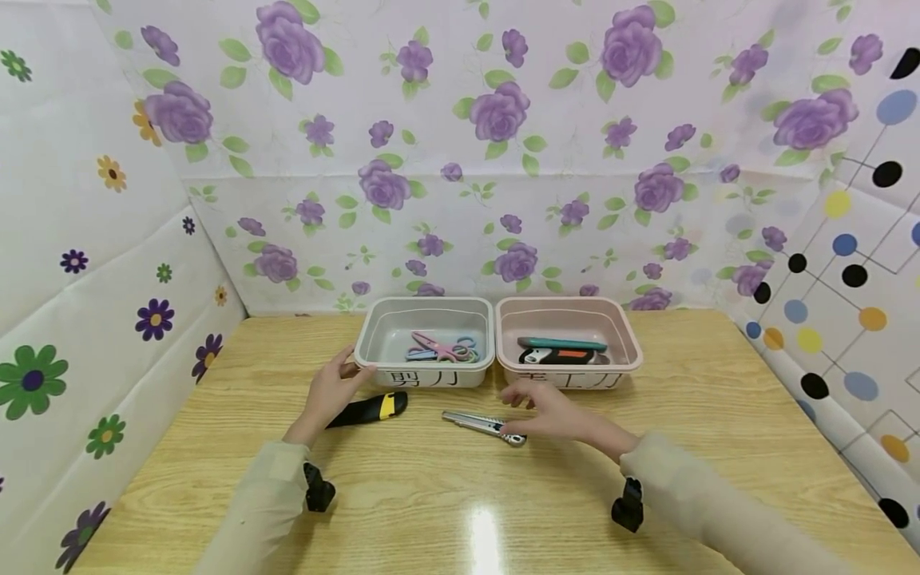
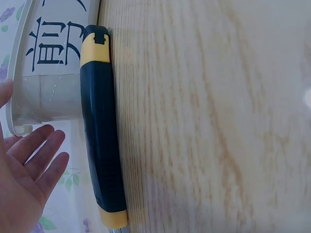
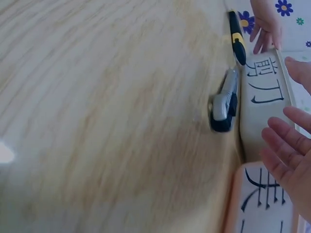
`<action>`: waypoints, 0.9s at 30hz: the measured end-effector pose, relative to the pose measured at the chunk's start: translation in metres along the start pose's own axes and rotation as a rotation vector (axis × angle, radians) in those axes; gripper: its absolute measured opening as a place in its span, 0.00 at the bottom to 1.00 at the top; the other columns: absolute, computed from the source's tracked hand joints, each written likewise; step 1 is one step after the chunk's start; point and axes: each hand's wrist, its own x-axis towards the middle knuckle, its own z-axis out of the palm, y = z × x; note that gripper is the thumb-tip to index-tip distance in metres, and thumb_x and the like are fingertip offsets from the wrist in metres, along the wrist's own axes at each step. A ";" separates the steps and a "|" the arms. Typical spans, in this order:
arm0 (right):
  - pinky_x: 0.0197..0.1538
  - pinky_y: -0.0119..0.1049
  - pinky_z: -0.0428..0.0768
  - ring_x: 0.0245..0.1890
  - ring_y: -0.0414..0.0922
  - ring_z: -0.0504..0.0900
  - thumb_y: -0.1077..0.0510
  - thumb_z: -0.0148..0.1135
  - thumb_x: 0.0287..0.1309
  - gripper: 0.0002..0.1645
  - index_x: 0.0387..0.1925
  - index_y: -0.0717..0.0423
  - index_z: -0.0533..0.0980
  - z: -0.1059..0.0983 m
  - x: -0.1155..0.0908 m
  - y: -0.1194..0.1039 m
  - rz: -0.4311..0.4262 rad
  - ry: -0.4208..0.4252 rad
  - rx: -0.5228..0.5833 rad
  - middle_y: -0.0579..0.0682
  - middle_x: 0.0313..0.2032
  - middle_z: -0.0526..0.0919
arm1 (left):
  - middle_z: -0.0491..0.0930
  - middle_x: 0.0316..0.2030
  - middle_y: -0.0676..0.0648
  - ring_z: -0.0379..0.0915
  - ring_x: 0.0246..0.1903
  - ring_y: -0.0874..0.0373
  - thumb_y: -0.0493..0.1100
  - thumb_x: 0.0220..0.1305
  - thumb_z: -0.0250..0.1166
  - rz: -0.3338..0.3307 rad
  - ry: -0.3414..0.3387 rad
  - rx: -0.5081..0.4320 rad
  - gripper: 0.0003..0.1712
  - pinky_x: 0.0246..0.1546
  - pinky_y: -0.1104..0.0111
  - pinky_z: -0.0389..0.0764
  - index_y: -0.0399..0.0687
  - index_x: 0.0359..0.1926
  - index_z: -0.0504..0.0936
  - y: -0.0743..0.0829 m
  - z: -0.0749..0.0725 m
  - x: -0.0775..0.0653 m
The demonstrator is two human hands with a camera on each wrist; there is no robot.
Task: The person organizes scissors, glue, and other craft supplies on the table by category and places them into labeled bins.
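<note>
My left hand (image 1: 334, 393) touches the left front corner of the grey bin (image 1: 424, 374), thumb at the rim and the other fingers loosely extended. Just below that hand, a black-and-yellow utility knife (image 1: 368, 410) lies on the wooden table; the left wrist view shows its long handle (image 2: 99, 121). My right hand (image 1: 549, 411) hovers in front of the pink bin (image 1: 625, 363), fingers relaxed and holding nothing. Near its fingertips lies a silver utility knife (image 1: 483, 426), also seen in the right wrist view (image 3: 225, 102).
Several pairs of scissors (image 1: 442, 348) lie in the grey bin. In the pink bin are a teal cutter (image 1: 561, 343) and a black-and-orange cutter (image 1: 564, 356). Both bins carry black characters in front and stand side by side near the flowered back wall (image 1: 446, 216).
</note>
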 end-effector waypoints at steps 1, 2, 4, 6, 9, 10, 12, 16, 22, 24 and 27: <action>0.42 0.44 0.74 0.40 0.46 0.77 0.47 0.68 0.47 0.31 0.49 0.62 0.74 0.002 0.001 0.000 0.012 -0.004 0.006 0.54 0.43 0.79 | 0.75 0.51 0.37 0.71 0.52 0.45 0.57 0.59 0.59 0.001 0.001 -0.001 0.40 0.45 0.53 0.74 0.43 0.66 0.60 0.000 0.000 0.000; 0.42 0.43 0.74 0.40 0.46 0.76 0.46 0.68 0.46 0.31 0.49 0.62 0.74 0.004 0.002 -0.001 0.019 -0.007 0.003 0.54 0.43 0.79 | 0.75 0.51 0.37 0.71 0.52 0.45 0.57 0.59 0.59 0.001 0.002 -0.003 0.39 0.45 0.53 0.74 0.43 0.66 0.60 0.000 0.000 0.000; 0.41 0.40 0.74 0.39 0.45 0.76 0.46 0.68 0.46 0.32 0.48 0.61 0.74 0.009 0.003 -0.001 0.028 -0.013 -0.004 0.53 0.41 0.79 | 0.75 0.51 0.37 0.71 0.52 0.45 0.57 0.59 0.59 0.002 0.004 -0.005 0.39 0.44 0.54 0.75 0.43 0.66 0.60 0.000 0.000 0.000; 0.40 0.38 0.74 0.39 0.45 0.75 0.45 0.69 0.45 0.32 0.48 0.61 0.75 0.013 0.003 -0.001 0.041 -0.018 -0.023 0.53 0.40 0.78 | 0.75 0.51 0.37 0.72 0.52 0.45 0.57 0.59 0.59 0.000 0.006 -0.003 0.39 0.43 0.54 0.76 0.43 0.66 0.60 0.000 0.000 0.000; 0.42 0.38 0.73 0.40 0.45 0.74 0.45 0.70 0.43 0.32 0.48 0.59 0.75 0.020 0.003 0.000 0.065 -0.024 -0.072 0.52 0.43 0.75 | 0.75 0.51 0.37 0.72 0.51 0.44 0.56 0.60 0.59 0.000 0.007 0.001 0.39 0.42 0.54 0.76 0.43 0.66 0.60 0.000 -0.001 0.000; 0.43 0.38 0.73 0.41 0.44 0.74 0.44 0.70 0.43 0.33 0.48 0.59 0.75 0.022 0.003 0.001 0.071 -0.029 -0.090 0.51 0.44 0.75 | 0.75 0.51 0.37 0.72 0.51 0.44 0.56 0.60 0.59 0.001 0.007 0.002 0.38 0.42 0.54 0.76 0.42 0.66 0.60 0.000 -0.001 0.000; 0.44 0.39 0.73 0.41 0.44 0.74 0.45 0.71 0.42 0.33 0.49 0.58 0.74 0.025 0.002 0.003 0.072 -0.039 -0.108 0.51 0.44 0.73 | 0.75 0.51 0.37 0.72 0.51 0.44 0.56 0.60 0.59 -0.001 0.007 0.003 0.38 0.42 0.54 0.76 0.42 0.66 0.60 0.000 -0.001 0.000; 0.42 0.35 0.72 0.37 0.42 0.72 0.48 0.72 0.41 0.32 0.48 0.58 0.74 0.032 0.004 0.007 0.027 -0.052 -0.134 0.49 0.39 0.73 | 0.75 0.51 0.37 0.72 0.51 0.45 0.56 0.60 0.59 -0.006 0.009 -0.003 0.38 0.41 0.55 0.76 0.42 0.66 0.60 0.000 -0.001 -0.001; 0.40 0.32 0.71 0.35 0.39 0.70 0.52 0.71 0.43 0.26 0.45 0.58 0.74 0.039 0.005 0.009 0.004 -0.040 -0.145 0.46 0.36 0.73 | 0.75 0.51 0.36 0.72 0.51 0.45 0.56 0.59 0.60 0.006 0.006 -0.015 0.38 0.42 0.55 0.76 0.42 0.65 0.61 -0.001 0.000 -0.001; 0.39 0.32 0.70 0.34 0.39 0.70 0.54 0.70 0.45 0.24 0.44 0.58 0.74 0.040 0.005 0.010 0.011 -0.037 -0.134 0.46 0.35 0.73 | 0.75 0.50 0.36 0.72 0.51 0.45 0.56 0.59 0.59 0.014 0.010 -0.012 0.38 0.43 0.54 0.76 0.42 0.65 0.61 -0.001 0.000 -0.001; 0.37 0.31 0.69 0.33 0.38 0.69 0.56 0.68 0.48 0.20 0.43 0.58 0.74 0.041 0.005 0.011 0.006 -0.027 -0.126 0.46 0.33 0.73 | 0.76 0.50 0.36 0.73 0.50 0.45 0.56 0.59 0.59 0.024 0.016 -0.007 0.38 0.43 0.54 0.75 0.42 0.65 0.62 -0.002 0.000 0.000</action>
